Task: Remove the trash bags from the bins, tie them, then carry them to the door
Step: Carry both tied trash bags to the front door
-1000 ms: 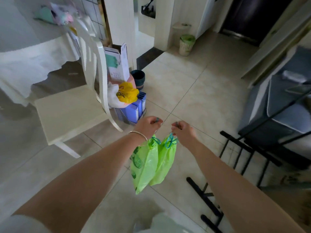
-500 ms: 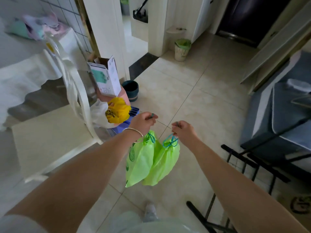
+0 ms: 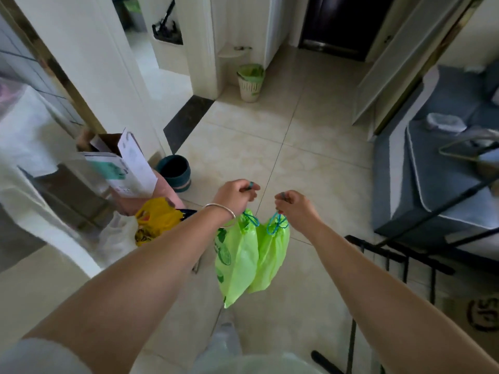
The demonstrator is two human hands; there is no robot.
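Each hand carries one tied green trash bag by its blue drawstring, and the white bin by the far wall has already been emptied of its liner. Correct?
Not quite. The left hand and right hand each hold a green bag by its drawstring, but the head view shows the white bin still has a green liner in it.

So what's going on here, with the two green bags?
A person is carrying out the rubbish. The left hand grips the blue drawstring of one green trash bag, and the right hand grips the drawstring of the second green bag. Both bags are cinched shut and hang side by side above the tiled floor. A dark door lies ahead, past a small bin with a green liner.
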